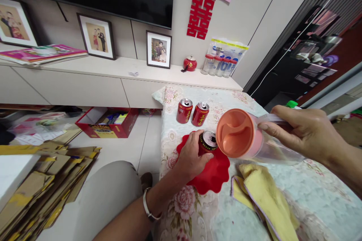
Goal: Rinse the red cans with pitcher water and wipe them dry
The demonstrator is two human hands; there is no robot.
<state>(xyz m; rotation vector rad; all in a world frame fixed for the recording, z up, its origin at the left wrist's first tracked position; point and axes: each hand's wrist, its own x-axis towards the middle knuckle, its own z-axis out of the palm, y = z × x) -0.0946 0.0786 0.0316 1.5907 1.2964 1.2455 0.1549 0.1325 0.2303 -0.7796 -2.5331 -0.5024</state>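
My left hand (190, 158) is wrapped round a red can (208, 141) with an opened top, standing in a red scalloped dish (213, 171). In my right hand (299, 131) is the handle of a clear pitcher (275, 148), tipped on its side toward the can. Its orange lid (234, 133) faces me and is beside the can's top. No liquid can be made out at the lid. Two more red cans, a left one (184, 111) and a right one (200, 114), stand upright behind the dish. A yellow cloth (267, 196) lies crumpled in front of the pitcher.
The table has a floral cloth (209, 214). Behind it runs a white cabinet (135, 83) with framed photos, a red pot (190, 64) and several red-lidded jars (219, 66). On the floor at left are a red box (110, 128) and flattened cardboard (42, 184). A green bottle cap (292, 103) shows behind my right hand.
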